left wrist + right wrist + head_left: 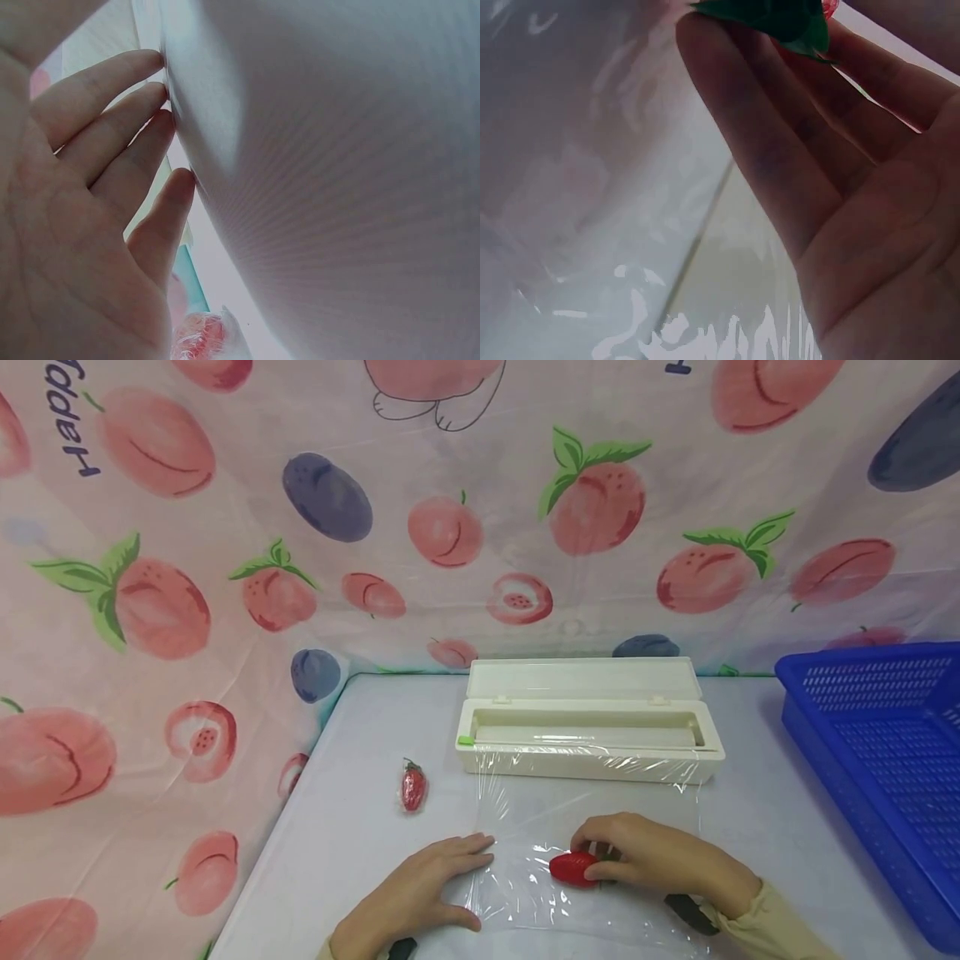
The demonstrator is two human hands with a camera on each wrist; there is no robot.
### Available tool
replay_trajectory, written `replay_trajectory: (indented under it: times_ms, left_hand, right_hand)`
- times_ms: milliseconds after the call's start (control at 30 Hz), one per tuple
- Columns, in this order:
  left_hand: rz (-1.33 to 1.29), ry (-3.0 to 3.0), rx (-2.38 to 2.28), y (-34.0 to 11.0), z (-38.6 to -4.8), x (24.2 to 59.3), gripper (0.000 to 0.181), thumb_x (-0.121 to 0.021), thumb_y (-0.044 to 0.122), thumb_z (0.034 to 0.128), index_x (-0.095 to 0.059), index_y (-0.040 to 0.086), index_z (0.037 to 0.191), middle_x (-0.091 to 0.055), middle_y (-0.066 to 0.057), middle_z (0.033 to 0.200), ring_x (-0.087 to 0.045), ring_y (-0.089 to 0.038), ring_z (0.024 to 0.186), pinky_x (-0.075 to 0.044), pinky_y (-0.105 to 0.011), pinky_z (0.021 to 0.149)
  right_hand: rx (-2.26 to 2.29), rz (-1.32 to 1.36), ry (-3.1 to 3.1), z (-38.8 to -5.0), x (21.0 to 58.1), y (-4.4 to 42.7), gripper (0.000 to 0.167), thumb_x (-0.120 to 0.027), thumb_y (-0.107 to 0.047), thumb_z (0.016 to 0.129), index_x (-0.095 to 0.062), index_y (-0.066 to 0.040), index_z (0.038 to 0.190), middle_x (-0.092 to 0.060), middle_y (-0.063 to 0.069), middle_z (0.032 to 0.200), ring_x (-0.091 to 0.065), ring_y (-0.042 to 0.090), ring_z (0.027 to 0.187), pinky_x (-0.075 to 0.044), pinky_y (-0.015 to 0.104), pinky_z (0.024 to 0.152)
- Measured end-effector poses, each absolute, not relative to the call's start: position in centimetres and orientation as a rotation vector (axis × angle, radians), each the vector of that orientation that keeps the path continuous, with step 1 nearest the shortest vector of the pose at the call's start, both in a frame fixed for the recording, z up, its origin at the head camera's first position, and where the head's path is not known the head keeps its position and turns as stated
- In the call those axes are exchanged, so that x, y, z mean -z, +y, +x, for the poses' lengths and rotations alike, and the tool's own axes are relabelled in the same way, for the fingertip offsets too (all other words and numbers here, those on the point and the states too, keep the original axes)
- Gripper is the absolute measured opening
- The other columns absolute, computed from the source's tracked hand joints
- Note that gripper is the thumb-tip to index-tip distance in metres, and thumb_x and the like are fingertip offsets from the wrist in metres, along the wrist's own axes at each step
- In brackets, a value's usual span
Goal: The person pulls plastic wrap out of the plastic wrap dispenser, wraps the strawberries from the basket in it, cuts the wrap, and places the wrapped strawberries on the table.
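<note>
My right hand pinches a red strawberry between thumb and fingers, over a sheet of clear cling film. Green leaves of the strawberry show at the fingertips in the right wrist view. With fingers spread, my left hand rests at the film's left edge. Its fingertips touch the surface in the left wrist view. The film runs out of a white dispenser box whose lid stands open behind it. A second strawberry, wrapped in film, lies beyond the left hand.
A blue plastic basket stands at the right side of the white table. Behind the table hangs a fruit-printed cloth, which also covers the left side. A small green piece sits at the dispenser's left end.
</note>
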State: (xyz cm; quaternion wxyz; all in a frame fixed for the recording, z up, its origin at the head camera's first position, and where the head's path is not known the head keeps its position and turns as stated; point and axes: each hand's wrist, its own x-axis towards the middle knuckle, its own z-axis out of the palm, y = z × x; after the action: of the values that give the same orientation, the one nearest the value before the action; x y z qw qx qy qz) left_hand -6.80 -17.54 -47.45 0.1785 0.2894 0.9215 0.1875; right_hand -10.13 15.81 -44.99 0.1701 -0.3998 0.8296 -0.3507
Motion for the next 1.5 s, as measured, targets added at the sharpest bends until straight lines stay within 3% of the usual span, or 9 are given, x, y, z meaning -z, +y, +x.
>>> replay_trajectory:
  times_ms: [467,733,1000,1267,1500]
  left_hand:
    - [0.802,2.600,-0.546,-17.4,-6.8,47.3,0.076,-0.080,0.053,0.0747,-0.057,0.024,0.140,-0.046,0.010,0.152,-0.042,-0.016,0.141,-0.039,-0.043,0.114]
    - [0.827,2.611,-0.550,-17.6,-6.8,47.4,0.076,-0.082,0.050,0.0748,-0.057,0.023,0.141,-0.046,0.009,0.152,-0.042,-0.016,0.141,-0.038,-0.042,0.114]
    - [0.802,2.601,-0.545,-17.4,-6.8,47.2,0.075,-0.082,0.050,0.0747,-0.057,0.023,0.141,-0.046,0.010,0.152,-0.041,-0.016,0.142,-0.038,-0.043,0.114]
    - [0.793,2.592,-0.544,-17.4,-6.8,47.2,0.075,-0.080,0.053,0.0754,-0.057,0.024,0.141,-0.045,0.010,0.153,-0.041,-0.016,0.142,-0.038,-0.044,0.114]
    - [0.844,2.617,-0.535,-17.5,-6.7,47.3,0.075,-0.081,0.051,0.0754,-0.057,0.021,0.141,-0.046,0.008,0.152,-0.042,-0.017,0.141,-0.039,-0.043,0.114]
  right_hand:
    - [0.989,-1.109,2.359,-10.2,46.4,15.5,0.019,-0.071,-0.028,0.093,-0.070,-0.015,0.106,-0.063,-0.018,0.094,-0.054,-0.005,0.082,-0.052,0.021,0.074]
    - [0.909,-1.226,2.558,-10.0,46.3,16.0,0.023,-0.071,-0.030,0.092,-0.069,-0.015,0.110,-0.063,-0.012,0.104,-0.054,0.005,0.097,-0.052,0.027,0.085]
    - [0.927,-1.171,2.653,-9.3,45.2,17.6,0.034,-0.072,-0.036,0.091,-0.066,-0.014,0.117,-0.064,-0.008,0.113,-0.058,0.008,0.104,-0.053,0.033,0.091]
    - [0.892,-1.124,2.701,-8.2,46.1,19.9,0.040,-0.082,-0.034,0.080,-0.061,-0.018,0.109,-0.055,-0.015,0.101,-0.052,0.003,0.092,-0.051,0.027,0.081]
    - [0.934,-1.021,2.606,-7.1,47.7,21.7,0.047,-0.084,-0.044,0.074,-0.052,-0.023,0.099,-0.045,-0.016,0.092,-0.043,-0.002,0.087,-0.046,0.023,0.073]
